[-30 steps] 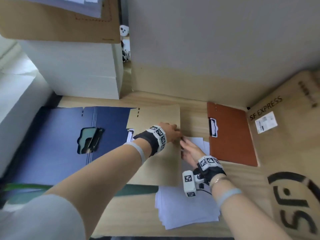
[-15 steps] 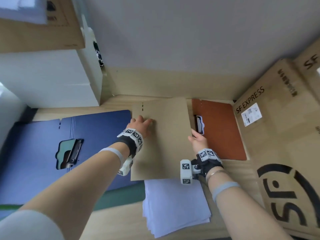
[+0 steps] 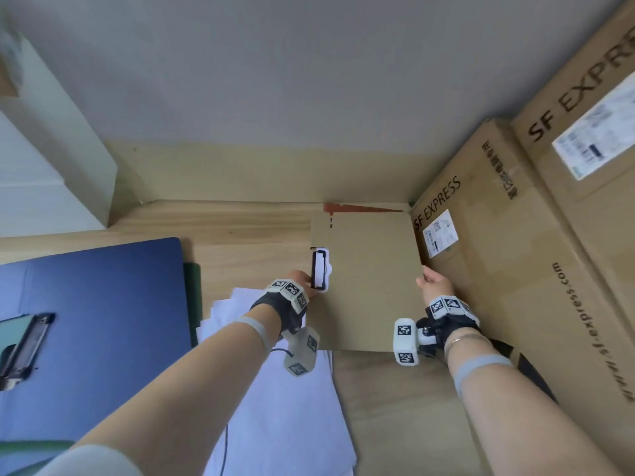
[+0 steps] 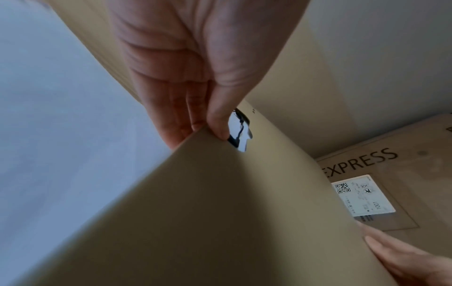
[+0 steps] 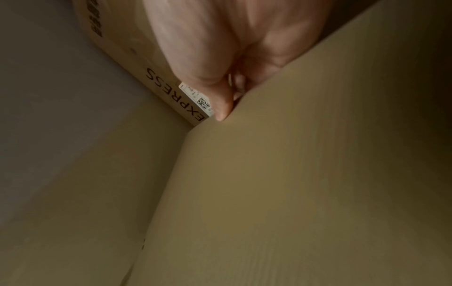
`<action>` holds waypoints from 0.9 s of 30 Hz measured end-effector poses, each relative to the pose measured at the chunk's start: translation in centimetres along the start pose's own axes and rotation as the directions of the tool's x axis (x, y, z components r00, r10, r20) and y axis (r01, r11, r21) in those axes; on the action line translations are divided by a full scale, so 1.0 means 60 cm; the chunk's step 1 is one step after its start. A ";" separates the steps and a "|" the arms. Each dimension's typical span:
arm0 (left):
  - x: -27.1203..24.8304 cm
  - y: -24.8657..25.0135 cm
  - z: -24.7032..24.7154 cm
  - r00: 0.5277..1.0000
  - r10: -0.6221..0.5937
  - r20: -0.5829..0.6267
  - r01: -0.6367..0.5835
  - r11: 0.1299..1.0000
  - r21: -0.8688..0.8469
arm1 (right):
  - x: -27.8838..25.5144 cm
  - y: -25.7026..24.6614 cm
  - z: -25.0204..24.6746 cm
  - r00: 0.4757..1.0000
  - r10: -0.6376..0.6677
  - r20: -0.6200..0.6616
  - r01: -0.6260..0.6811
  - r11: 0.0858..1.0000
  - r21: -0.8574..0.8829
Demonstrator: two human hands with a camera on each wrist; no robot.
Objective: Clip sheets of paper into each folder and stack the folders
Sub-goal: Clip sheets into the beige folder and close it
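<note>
I hold a tan folder [image 3: 372, 290] by both side edges. It lies over a red-brown folder [image 3: 357, 208], of which only a strip at the far edge shows. My left hand [image 3: 304, 280] pinches the tan folder's left edge beside a black and white clip [image 3: 319, 269]. In the left wrist view the thumb and fingers [image 4: 208, 127] pinch the cover next to the clip [image 4: 238, 133]. My right hand [image 3: 429, 285] pinches the right edge, its thumb on top [image 5: 227, 108]. A stack of white sheets [image 3: 275, 400] lies near me. An open blue folder [image 3: 103, 321] lies at the left.
Large SF Express cardboard boxes [image 3: 508, 269] stand tight against the tan folder's right edge. A white cabinet [image 3: 51, 173] is at the back left, and the wall runs behind the wooden table [image 3: 240, 228]. The blue folder's clip [image 3: 24, 345] is at the far left.
Both hands have carried the tan folder to the right, from beside the blue folder to over the red-brown folder, which is now almost wholly covered. The white sheets stayed in place.
</note>
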State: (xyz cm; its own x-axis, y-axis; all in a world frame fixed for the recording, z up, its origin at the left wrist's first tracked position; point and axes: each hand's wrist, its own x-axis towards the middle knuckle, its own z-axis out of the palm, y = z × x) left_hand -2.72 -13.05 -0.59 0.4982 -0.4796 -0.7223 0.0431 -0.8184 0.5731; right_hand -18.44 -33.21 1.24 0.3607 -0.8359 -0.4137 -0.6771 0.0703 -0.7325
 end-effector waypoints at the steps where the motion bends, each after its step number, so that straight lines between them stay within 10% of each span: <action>1: 0.010 0.006 0.009 1.000 -0.005 -0.014 0.005 1.000 0.008 | 0.014 0.002 -0.004 1.000 0.008 -0.020 -0.008 1.000 -0.023; 11: 0.062 0.062 0.050 0.998 -0.010 -0.070 0.009 1.000 -0.010 | 0.110 0.006 0.004 0.995 0.091 -0.035 -0.097 0.941 -0.324; 27: 0.086 0.058 0.059 0.980 -0.004 -0.197 0.016 0.998 0.061 | 0.086 0.012 0.035 0.990 -0.128 0.062 0.142 0.890 -0.433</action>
State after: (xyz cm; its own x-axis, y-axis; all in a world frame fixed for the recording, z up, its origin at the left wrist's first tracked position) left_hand -3.09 -19.52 -3.68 0.6590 -0.4049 -0.6339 -0.0020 -0.8437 0.5368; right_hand -15.75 -36.34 -2.56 0.4832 -0.8027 -0.3495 -0.8292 -0.2915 -0.4769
